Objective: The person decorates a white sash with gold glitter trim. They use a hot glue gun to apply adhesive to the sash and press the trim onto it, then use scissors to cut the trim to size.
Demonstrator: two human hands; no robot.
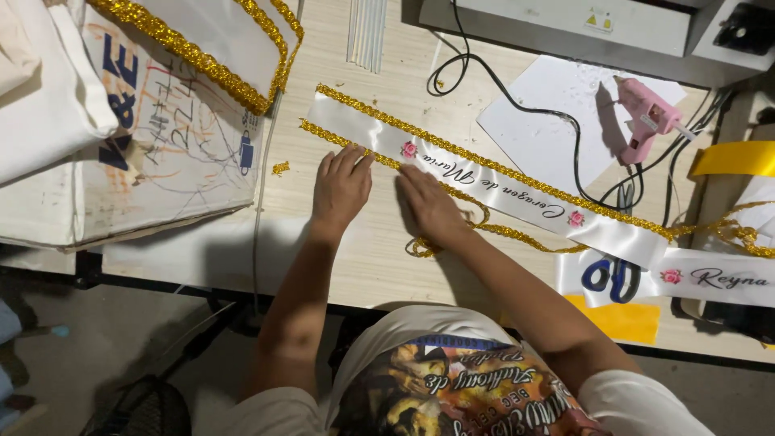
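I see my left hand (pixel 341 187) lying flat, grip spread, on the near gold-trimmed edge of the white satin sash (pixel 484 182) that runs diagonally across the centre of the desk (pixel 323 266). My right hand (pixel 429 203) presses flat beside it, fingers together, on the gold braid (pixel 517 234). A pink glue gun (pixel 646 117) rests on white paper (pixel 549 121) at upper right. Blue-handled scissors (pixel 613 274) lie lower right, above a yellow rectangular label (pixel 622 319).
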